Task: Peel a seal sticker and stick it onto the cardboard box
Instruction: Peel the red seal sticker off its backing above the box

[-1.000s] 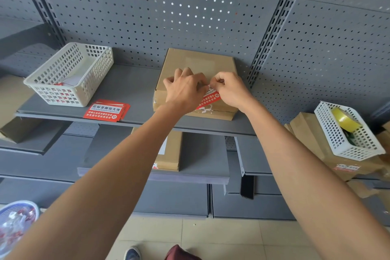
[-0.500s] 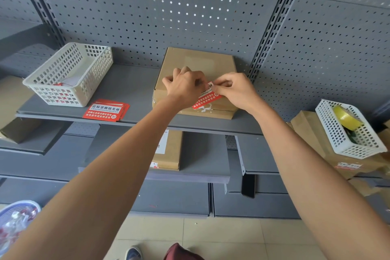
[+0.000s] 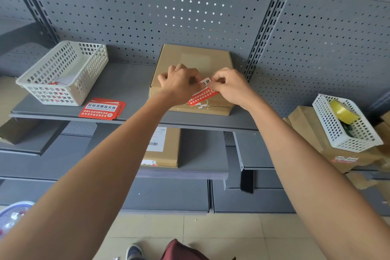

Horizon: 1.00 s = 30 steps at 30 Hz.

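Two hands meet over one red seal sticker (image 3: 202, 93): the left hand (image 3: 179, 85) has its grip pinched on the sticker's left end, and the right hand (image 3: 230, 85) has its grip pinched with thumb and forefinger on the right end. The sticker, printed with white characters, slants up toward 1 o'clock and lies across the near top edge of the cardboard box (image 3: 195, 59); whether it touches the card along its whole length cannot be told. Torn white scraps show on the box's front face just below the sticker. The box sits on a grey shelf (image 3: 130, 82) against a perforated back panel (image 3: 168, 6). At 9 o'clock from the box lies a small stack of red stickers (image 3: 101, 108), and beyond it, farther toward 9 o'clock, stands a white basket (image 3: 63, 74). At 3 o'clock, well apart, a second white basket (image 3: 346, 124) holding a yellow tape roll (image 3: 343, 111) rests tilted on brown cardboard.
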### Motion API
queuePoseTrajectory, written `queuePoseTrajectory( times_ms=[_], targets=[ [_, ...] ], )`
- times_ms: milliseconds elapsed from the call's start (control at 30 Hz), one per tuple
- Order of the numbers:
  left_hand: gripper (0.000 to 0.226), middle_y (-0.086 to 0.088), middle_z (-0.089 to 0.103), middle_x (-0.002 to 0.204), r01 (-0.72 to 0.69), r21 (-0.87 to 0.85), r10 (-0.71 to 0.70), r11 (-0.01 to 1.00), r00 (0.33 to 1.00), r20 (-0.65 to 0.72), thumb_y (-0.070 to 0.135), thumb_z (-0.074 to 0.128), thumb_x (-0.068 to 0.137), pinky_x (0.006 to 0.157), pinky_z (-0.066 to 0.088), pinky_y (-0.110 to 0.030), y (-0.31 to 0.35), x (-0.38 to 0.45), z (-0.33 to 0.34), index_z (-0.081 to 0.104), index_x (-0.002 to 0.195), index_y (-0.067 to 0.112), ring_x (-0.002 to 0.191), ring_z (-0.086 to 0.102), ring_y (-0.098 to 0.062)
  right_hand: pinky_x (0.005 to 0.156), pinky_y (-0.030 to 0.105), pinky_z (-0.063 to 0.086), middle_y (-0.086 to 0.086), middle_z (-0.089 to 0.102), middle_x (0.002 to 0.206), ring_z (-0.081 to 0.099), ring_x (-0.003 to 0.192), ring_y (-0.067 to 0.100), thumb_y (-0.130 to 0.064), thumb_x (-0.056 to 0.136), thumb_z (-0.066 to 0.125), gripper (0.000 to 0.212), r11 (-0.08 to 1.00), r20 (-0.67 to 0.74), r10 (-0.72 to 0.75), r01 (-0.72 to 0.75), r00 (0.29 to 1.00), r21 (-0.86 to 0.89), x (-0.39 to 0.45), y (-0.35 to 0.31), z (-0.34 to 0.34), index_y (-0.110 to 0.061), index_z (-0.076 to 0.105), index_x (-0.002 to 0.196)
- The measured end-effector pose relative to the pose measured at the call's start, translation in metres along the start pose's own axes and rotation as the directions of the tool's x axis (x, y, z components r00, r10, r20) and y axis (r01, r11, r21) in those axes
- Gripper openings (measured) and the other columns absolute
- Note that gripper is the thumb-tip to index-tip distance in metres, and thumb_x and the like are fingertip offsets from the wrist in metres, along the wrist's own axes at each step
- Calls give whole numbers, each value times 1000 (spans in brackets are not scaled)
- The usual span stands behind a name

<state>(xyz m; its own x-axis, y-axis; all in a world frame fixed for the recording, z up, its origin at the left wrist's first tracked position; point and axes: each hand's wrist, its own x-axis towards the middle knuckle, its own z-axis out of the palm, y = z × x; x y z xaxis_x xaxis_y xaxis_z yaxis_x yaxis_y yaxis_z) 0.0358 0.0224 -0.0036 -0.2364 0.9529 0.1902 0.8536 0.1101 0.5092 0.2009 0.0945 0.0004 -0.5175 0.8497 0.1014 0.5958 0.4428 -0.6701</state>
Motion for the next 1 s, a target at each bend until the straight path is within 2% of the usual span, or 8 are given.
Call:
queuePoseTrajectory(
  times_ms=[133, 200, 267, 367, 533, 633, 767, 1000],
  targets=[
    [10, 3, 49, 112, 0, -1, 0, 1000, 1000, 13, 47, 58, 94, 89, 19, -38, 0, 0, -1, 64, 92, 39, 118, 40, -25, 92, 37, 47, -3, 65, 108, 61, 101, 17, -29, 88, 74, 11, 999, -13, 5, -4, 1000, 33, -1, -1, 0, -26, 68, 79],
    [10, 3, 48, 110, -1, -6, 1, 1000, 1000, 15, 47, 58, 95, 89, 19, -38, 0, 0, -1, 62, 91, 39, 115, 39, -23, 92, 40, 53, -3, 69, 101, 66, 96, 15, -30, 84, 78, 12, 994, -37, 24, -20, 999, 104, -4, 1, -1, -25, 68, 86],
    [10, 4, 48, 110, 0, -19, 0, 1000, 1000, 16, 48, 58, 95, 89, 19, -38, -1, 0, 0, 63, 92, 39, 112, 37, -21, 89, 35, 55, -3, 70, 98, 68, 92, 11, -31, 80, 82, 25, 986, -43, 49, -41, 998, 161, -9, 5, -5, -21, 66, 97],
    [15, 5, 48, 110, -5, -18, 5, 1000, 1000, 10, 49, 58, 95, 89, 19, -38, -3, 1, 1, 66, 97, 37, 108, 35, -18, 94, 29, 52, -6, 66, 106, 65, 99, 8, -31, 79, 83, 27, 998, -26, 10, -8, 1000, 68, -16, 9, -7, -19, 69, 98],
    [17, 6, 51, 108, -26, -30, 26, 999, 1000, -2, 49, 57, 96, 89, 18, -38, -5, 2, 2, 66, 100, 35, 106, 35, -18, 92, 29, 47, -3, 60, 111, 59, 101, 14, -26, 83, 79, 15, 998, -32, -43, 42, 999, -50, -16, 4, -3, -13, 71, 83],
    [16, 7, 53, 109, -62, -14, 63, 998, 998, 15, 50, 61, 93, 88, 19, -38, -8, 1, -1, 65, 103, 38, 106, 37, -19, 88, 26, 41, -3, 59, 114, 57, 100, 12, -25, 86, 76, 14, 998, -14, -26, 25, 1000, -65, -16, 3, -4, -12, 70, 82],
    [29, 8, 57, 115, -122, 26, 122, 992, 992, 25, 45, 72, 86, 90, 23, -39, -16, -3, -2, 61, 112, 39, 112, 44, -20, 87, 23, 36, -4, 57, 114, 55, 101, 10, -24, 87, 75, 14, 998, -9, -19, 18, 1000, -66, -15, 3, -3, -14, 69, 80],
    [24, 11, 59, 112, -135, 37, 136, 990, 990, -34, 48, 74, 84, 91, 26, -38, -19, -7, 0, 66, 101, 33, 109, 47, -16, 88, 23, 36, -4, 58, 120, 55, 103, 11, -22, 88, 75, 15, 999, -5, -8, 8, 1000, -34, -15, 3, -3, -14, 68, 78]
  ],
)
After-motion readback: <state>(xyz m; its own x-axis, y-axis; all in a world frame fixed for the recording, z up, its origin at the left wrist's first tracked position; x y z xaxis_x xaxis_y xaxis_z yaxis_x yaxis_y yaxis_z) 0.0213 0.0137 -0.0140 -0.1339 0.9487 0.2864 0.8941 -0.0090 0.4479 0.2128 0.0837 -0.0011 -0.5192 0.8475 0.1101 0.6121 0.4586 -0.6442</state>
